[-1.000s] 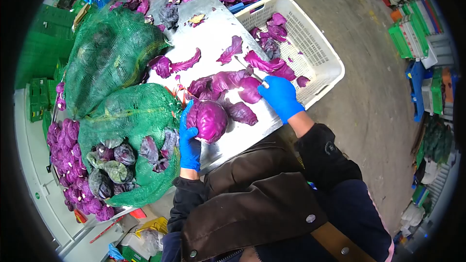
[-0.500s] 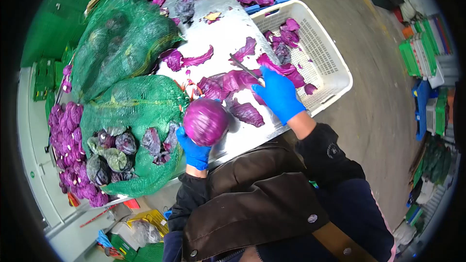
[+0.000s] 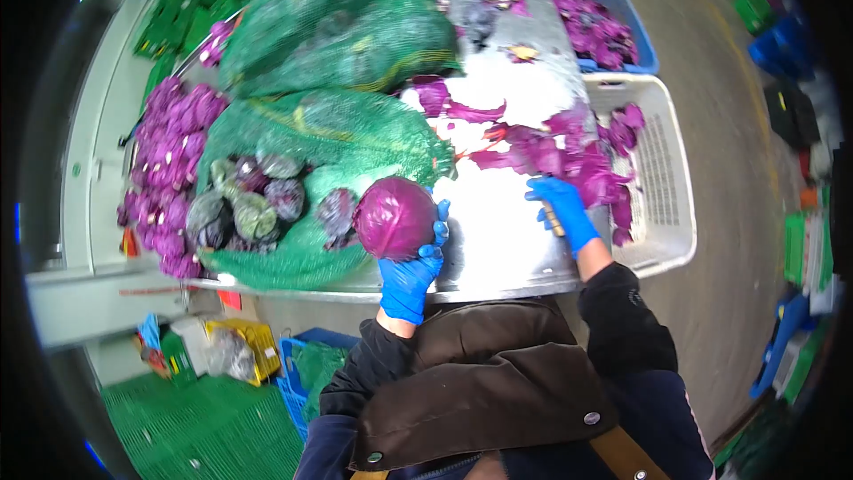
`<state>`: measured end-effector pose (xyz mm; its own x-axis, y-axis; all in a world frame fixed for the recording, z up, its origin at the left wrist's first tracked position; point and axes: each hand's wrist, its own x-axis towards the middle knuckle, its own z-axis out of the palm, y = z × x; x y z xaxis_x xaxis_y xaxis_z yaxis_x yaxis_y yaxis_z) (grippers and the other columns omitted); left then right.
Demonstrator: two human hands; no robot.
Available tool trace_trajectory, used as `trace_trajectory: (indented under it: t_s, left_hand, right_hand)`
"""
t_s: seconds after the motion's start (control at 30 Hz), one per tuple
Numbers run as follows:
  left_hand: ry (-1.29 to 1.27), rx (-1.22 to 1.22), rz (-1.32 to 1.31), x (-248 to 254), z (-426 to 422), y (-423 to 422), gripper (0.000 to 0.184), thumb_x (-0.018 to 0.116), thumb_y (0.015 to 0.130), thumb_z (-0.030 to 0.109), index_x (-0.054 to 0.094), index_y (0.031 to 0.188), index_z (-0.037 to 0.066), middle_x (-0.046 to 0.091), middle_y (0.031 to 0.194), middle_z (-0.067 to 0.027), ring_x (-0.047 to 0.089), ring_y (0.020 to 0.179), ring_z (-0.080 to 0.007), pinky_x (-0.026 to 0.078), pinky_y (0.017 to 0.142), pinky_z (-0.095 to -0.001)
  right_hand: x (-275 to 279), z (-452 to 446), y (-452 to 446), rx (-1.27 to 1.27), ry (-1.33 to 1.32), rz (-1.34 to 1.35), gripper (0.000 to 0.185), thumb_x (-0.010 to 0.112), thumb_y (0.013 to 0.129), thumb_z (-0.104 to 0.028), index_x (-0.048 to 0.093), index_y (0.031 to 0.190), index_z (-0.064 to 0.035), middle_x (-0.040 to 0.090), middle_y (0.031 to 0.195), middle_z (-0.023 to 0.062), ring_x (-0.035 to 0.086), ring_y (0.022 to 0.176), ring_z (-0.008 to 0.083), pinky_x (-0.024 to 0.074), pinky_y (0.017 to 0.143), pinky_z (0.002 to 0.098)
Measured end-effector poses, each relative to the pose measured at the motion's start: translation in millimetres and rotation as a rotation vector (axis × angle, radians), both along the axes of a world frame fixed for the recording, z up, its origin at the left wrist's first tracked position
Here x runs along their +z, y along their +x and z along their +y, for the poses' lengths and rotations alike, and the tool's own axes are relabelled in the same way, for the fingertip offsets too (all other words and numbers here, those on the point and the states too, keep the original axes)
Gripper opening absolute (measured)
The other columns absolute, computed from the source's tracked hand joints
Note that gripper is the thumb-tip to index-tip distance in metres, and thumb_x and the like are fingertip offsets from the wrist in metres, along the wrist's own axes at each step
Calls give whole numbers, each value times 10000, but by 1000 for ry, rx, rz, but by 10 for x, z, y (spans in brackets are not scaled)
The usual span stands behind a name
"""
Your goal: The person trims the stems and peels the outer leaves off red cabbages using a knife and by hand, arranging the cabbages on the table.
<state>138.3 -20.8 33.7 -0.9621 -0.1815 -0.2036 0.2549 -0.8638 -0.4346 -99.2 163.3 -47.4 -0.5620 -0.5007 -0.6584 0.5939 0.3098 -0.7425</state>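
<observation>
A smooth purple cabbage [image 3: 395,218] rests in my left hand [image 3: 411,280], the blue-gloved fingers curled round its lower right side. It is in front of the open green net bag [image 3: 320,138], where several dull-leaved cabbages [image 3: 256,218] lie. My right hand [image 3: 566,212], also gloved in blue, is closed on a knife [image 3: 554,222]; its handle shows and the blade is hard to make out. Loose purple leaves [image 3: 542,151] lie beyond that hand, some hanging over the edge of the metal table [image 3: 498,271] toward the white crate.
The white crate [image 3: 680,204] stands against the table's right side, with a blue crate [image 3: 653,58] of leaves behind it. A full net bag [image 3: 338,27] lies farther back. Peeled purple cabbages [image 3: 169,178] are piled at the left. Green crates [image 3: 204,427] are on the floor.
My view has turned left. My left hand has brought the cabbage toward the open net bag. Loose leaves have shifted to the table's right edge, and the knife blade no longer shows clearly.
</observation>
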Motion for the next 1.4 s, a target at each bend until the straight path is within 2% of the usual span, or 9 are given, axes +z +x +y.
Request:
trace_trajectory:
  t_s: [0.13,0.23,0.3,0.33,0.5,0.7,0.93,1.2,1.4]
  left_hand:
    - [-78,163,-71,32,-17,548,761,489,901,538,278,1490,104,321,1491,-242,519,1149,-445,556,790,-520]
    - [-246,290,-53,41,-151,937,755,432,909,565,279,1497,117,299,1505,-251,525,1148,-451,546,832,-562]
    - [-340,361,-71,53,-271,1182,739,389,910,568,284,1496,129,281,1507,-282,554,1127,-449,554,831,-559]
    - [-369,382,-283,104,-347,1314,758,447,884,606,306,1496,181,352,1484,-228,570,1071,-441,574,656,-460]
    - [-504,558,-157,62,-1023,2051,794,353,886,651,298,1495,145,327,1491,-267,515,1190,-446,524,819,-507]
    - [-370,770,-92,36,-1764,3299,902,395,814,732,319,1484,132,352,1465,-291,386,1315,-492,423,1002,-619]
    - [-476,933,-681,211,-2365,4479,746,465,840,598,408,1420,131,445,1416,-196,508,1205,-474,536,838,-611]
    - [-437,1028,-859,19,-2662,5308,746,454,855,611,381,1451,169,427,1452,-158,460,1275,-443,412,952,-668]
    - [-446,1088,-860,155,-2944,5613,742,479,869,599,348,1469,183,378,1495,-131,435,1307,-419,368,979,-698]
  right_hand:
    - [-178,116,-342,-322,-62,108,168,651,878,-287,646,977,-151,618,746,-15,493,498,107,357,435,259]
    - [-360,64,-299,-194,29,498,250,642,920,-265,629,1119,-114,594,789,-29,475,557,57,351,449,226]
    - [-103,53,-178,154,360,998,382,631,882,-189,576,1230,-40,673,1064,194,661,924,335,506,818,422]
    - [-2,14,-89,193,480,1037,454,638,865,-184,541,1287,-46,654,1114,195,650,972,337,501,851,416]
    - [248,-481,239,202,346,1612,533,647,827,-54,509,1342,-25,631,1164,167,621,1037,287,485,901,372]
    - [752,-1646,1284,233,-90,783,254,621,842,46,685,1081,-11,674,950,30,604,814,100,493,775,248]
    - [1742,-3751,3250,675,-363,883,250,689,850,-52,685,1098,-29,694,1011,46,640,896,115,507,807,256]
    - [1908,-5829,5003,997,-780,976,696,757,781,-177,449,1398,-82,597,1236,150,642,971,228,515,846,339]
    - [1396,-7045,6005,940,-497,665,897,820,699,-210,363,1451,-37,526,1348,214,630,1032,242,486,932,357]
